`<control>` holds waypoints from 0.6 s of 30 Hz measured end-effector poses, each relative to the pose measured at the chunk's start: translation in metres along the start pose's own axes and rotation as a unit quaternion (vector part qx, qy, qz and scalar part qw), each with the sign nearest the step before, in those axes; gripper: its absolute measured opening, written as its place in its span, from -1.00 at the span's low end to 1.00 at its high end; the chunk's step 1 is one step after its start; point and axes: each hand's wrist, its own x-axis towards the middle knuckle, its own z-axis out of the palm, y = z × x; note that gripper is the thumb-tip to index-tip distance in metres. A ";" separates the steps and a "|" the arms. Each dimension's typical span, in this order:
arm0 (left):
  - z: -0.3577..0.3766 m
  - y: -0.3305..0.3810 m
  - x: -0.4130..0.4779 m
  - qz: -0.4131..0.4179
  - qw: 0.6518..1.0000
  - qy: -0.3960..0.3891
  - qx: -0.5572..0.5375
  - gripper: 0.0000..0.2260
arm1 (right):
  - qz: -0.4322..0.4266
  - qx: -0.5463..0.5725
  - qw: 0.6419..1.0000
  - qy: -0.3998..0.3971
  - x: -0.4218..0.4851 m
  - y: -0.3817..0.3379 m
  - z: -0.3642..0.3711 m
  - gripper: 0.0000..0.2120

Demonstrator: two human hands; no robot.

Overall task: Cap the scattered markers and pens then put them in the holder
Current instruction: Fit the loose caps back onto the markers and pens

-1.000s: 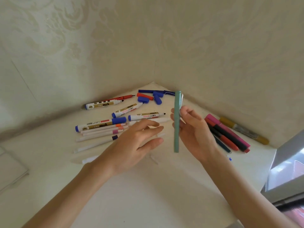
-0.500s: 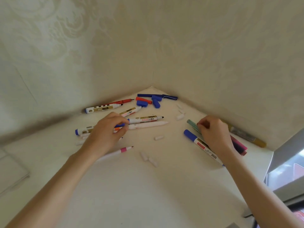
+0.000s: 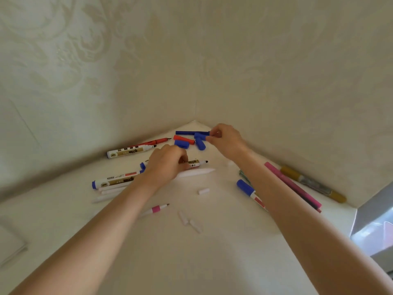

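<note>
Markers and pens lie scattered on a white table [image 3: 212,262] in a wall corner. My left hand [image 3: 165,165] curls its fingers over an uncapped black-tipped marker [image 3: 198,163] in the middle of the pile. My right hand [image 3: 225,139] reaches into the far corner and pinches a blue cap [image 3: 200,136] beside a dark blue pen [image 3: 187,133]. More blue caps [image 3: 181,144] and a red cap [image 3: 184,139] lie there. Small white caps [image 3: 203,191] are loose on the table. No holder is in view.
Capped pens lie along the right wall: a pink one [image 3: 291,184], a gold one [image 3: 312,184], and a blue-capped marker [image 3: 247,189] under my right forearm. A grey object [image 3: 374,226] stands at the right edge. A flat white thing [image 3: 10,245] sits at far left.
My right hand left the capped pens at the right wall and moved to the far corner onto a blue cap. My left hand shifted right onto the black-tipped marker.
</note>
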 end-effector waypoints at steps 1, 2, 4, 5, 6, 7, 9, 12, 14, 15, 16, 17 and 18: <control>-0.002 -0.002 -0.002 0.007 1.000 0.024 -0.011 -0.86 | 0.006 -0.016 1.000 -0.020 0.012 -0.001 0.011 -0.79; -0.006 -0.004 -0.006 0.014 0.998 0.053 -0.028 -0.88 | 0.013 -0.034 0.999 -0.039 0.022 -0.002 0.020 -0.79; -0.016 -0.011 -0.016 0.035 0.992 0.104 -0.055 -0.88 | 0.022 -0.077 0.995 -0.058 0.035 0.001 0.037 -0.82; -0.021 -0.014 -0.022 0.048 0.990 0.121 -0.058 -0.87 | 0.027 -0.103 0.993 -0.057 0.040 0.005 0.044 -0.84; -0.026 -0.016 -0.028 0.059 0.987 0.134 -0.061 -0.87 | 0.030 -0.129 0.990 -0.050 0.043 0.008 0.047 -0.85; -0.030 -0.017 -0.035 0.062 0.985 0.147 -0.067 -0.86 | 0.031 -0.149 0.987 -0.042 0.044 0.010 0.049 -0.84; -0.037 -0.021 -0.049 0.044 0.982 0.162 -0.081 -0.83 | 0.032 -0.156 0.987 -0.035 0.041 0.009 0.043 -0.80; -0.040 -0.028 -0.071 0.001 0.974 0.184 -0.130 -0.84 | 0.021 0.015 1.000 -0.007 0.014 -0.004 0.021 -0.80; -0.040 -0.030 -0.084 -0.021 0.961 0.212 -0.175 -0.86 | 0.011 0.242 0.970 -0.008 -0.021 -0.014 0.013 -0.81; -0.038 -0.030 -0.089 -0.027 0.954 0.226 -0.195 -0.87 | 0.005 0.335 0.942 -0.021 -0.038 -0.016 0.012 -0.82; -0.036 -0.031 -0.093 -0.027 0.946 0.235 -0.220 -0.89 | -0.006 0.400 0.916 -0.036 -0.054 -0.018 0.014 -0.82; -0.032 -0.031 -0.097 -0.023 0.940 0.238 -0.245 -0.90 | -0.024 0.435 0.899 -0.046 -0.066 -0.019 0.017 -0.84; -0.030 -0.031 -0.099 -0.015 0.935 0.240 -0.259 -0.89 | -0.045 0.448 0.891 -0.048 -0.074 -0.019 0.020 -0.86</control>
